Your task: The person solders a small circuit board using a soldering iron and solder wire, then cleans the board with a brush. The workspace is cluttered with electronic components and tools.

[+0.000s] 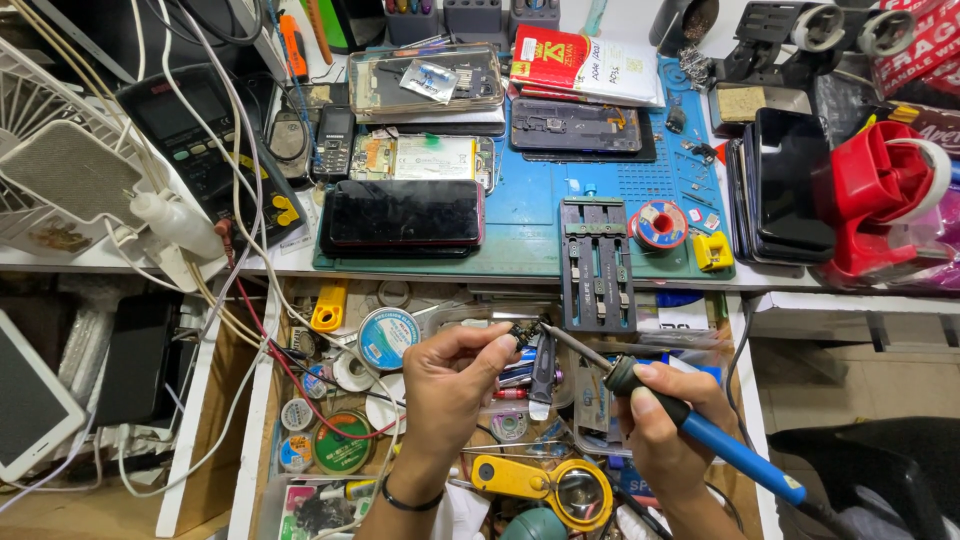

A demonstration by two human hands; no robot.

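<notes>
A small dark component is pinched between the thumb and fingertips of the left hand, held above the open drawer crowded with solder reels and tools. Its edge is met by the metal tip of a blue-handled soldering iron, around which the right hand is closed. Beyond, on the table, a blue work mat is seen, carrying a red-edged phone and a black board holder.

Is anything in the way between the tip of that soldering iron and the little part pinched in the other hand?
Nothing visible: the soldering iron tip reaches the small part across open air.
</notes>
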